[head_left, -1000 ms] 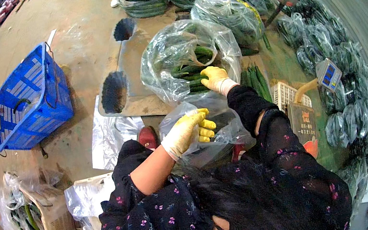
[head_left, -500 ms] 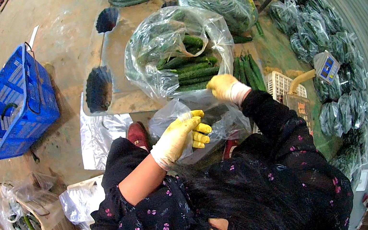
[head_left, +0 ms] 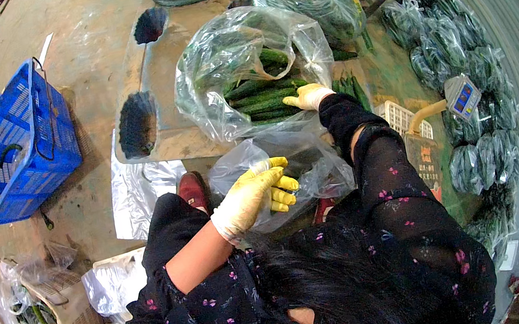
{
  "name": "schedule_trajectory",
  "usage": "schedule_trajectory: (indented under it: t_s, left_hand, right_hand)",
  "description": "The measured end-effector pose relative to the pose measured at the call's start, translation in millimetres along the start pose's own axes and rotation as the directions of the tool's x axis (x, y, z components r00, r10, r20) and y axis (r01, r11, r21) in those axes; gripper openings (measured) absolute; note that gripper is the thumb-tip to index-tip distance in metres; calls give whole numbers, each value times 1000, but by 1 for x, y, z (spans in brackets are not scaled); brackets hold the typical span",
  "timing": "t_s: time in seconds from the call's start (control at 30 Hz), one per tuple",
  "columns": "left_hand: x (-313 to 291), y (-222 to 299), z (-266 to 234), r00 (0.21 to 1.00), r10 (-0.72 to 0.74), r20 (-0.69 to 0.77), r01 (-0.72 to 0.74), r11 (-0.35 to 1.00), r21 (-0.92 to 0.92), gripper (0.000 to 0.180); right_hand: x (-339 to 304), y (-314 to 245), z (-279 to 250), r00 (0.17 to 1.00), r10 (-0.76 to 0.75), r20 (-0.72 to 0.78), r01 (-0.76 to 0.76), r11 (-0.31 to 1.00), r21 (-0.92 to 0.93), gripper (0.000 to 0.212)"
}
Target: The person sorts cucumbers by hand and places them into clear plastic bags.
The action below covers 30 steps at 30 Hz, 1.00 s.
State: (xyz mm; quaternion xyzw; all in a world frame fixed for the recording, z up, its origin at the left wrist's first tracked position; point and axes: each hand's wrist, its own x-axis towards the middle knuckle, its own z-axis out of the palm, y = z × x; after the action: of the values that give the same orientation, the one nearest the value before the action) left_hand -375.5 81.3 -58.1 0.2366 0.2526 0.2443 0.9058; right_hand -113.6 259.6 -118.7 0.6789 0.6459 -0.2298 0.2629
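Observation:
My left hand [head_left: 258, 193], in a yellow-tipped pale glove, hovers over a loose clear plastic bag [head_left: 305, 147] between my knees. Its fingers are bent but apart, with nothing visible in them. My right hand [head_left: 307, 96], gloved too, reaches over the right side of a large clear plastic bag [head_left: 201, 62] lying with its mouth toward me. Its stretched fingers rest at the right ends of the green cucumbers [head_left: 260, 101] stacked inside. Loose cucumbers [head_left: 351, 88] lie just right of that bag, partly behind my right sleeve.
A blue plastic crate [head_left: 30, 145] stands at left. Filled cucumber bags [head_left: 309, 6] sit at the back, and more packed bags [head_left: 468, 93] line the right wall. A scale display [head_left: 463, 96] stands at right, near a cream basket [head_left: 392, 115]. A bagged crate [head_left: 75, 309] is at lower left.
My right hand has moved forward and slightly left, from the near rim of the large bag onto the cucumbers inside. My left hand has barely moved.

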Motion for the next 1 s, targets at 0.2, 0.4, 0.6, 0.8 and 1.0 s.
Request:
schedule_trajectory:
  t_s: [0.2,0.4,0.6,0.8,1.0]
  left_hand:
    - [-2,-1,3,1000,-17,1,17,1000,-4,47]
    - [1,-1,3,1000,0,8,0,1000,-10,46]
    - [1,-1,-2,1000,-5,-10,5,1000,-1,46]
    - [-3,3,1,1000,11,7,-11,1000,1,45]
    - [-8,5,-3,999,32,28,-31,999,-25,45]
  right_hand:
    - [-16,-23,5,940,-293,-176,268,951,-151,64]
    - [1,-81,21,900,-303,-313,257,949,-181,60]
    - [3,-85,12,902,-332,-276,279,936,-215,63]
    - [-2,-82,7,906,-348,-242,294,927,-232,65]
    - [18,-81,2,895,-442,61,446,889,-100,69]
